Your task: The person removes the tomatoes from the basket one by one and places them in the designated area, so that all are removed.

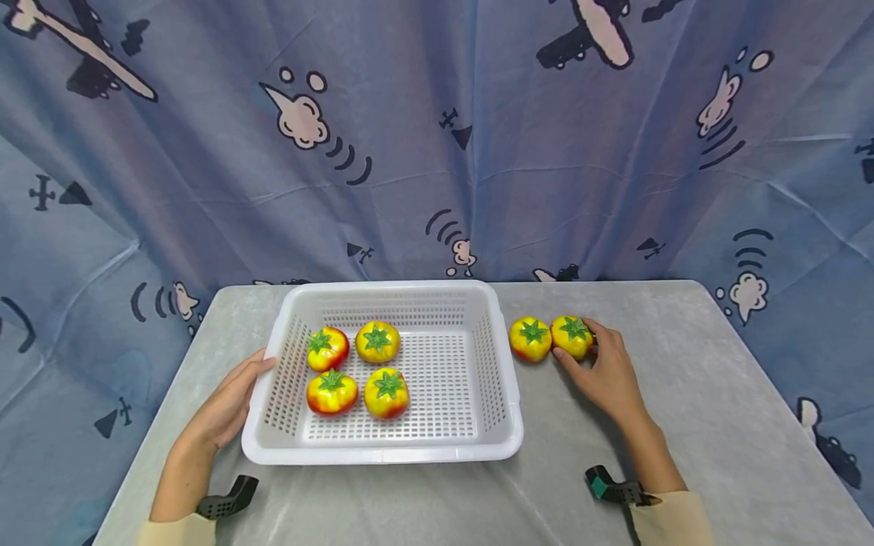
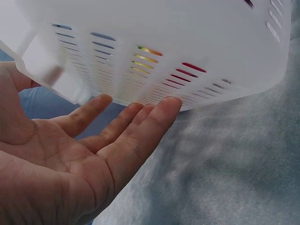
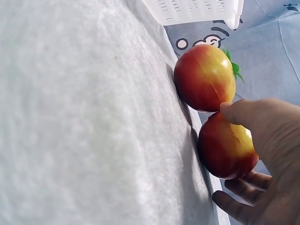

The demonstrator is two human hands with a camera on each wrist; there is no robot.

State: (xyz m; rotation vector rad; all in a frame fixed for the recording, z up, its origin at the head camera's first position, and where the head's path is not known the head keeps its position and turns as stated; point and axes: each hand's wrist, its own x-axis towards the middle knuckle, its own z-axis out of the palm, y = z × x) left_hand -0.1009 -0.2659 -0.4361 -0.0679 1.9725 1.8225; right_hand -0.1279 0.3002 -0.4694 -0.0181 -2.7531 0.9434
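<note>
1. Left hand [image 1: 228, 402]: fingers straight, laid flat against the left wall of the white slotted basket [image 1: 382, 455]; it steadies and holds nothing.
2. Just right of that hand, inside the basket: four toy tomatoes [image 1: 331, 392], grouped in the left half. Judged done: four of six loaded.
3. Outside the basket's right wall on the grey table [image 1: 717, 409]: one loose tomato [image 1: 529, 338], touching its neighbour.
4. Right hand [image 1: 608, 375]: thumb and fingers curled around the rightmost tomato [image 1: 572, 336], which sits on the table. Judged outstanding: two tomatoes.
</note>
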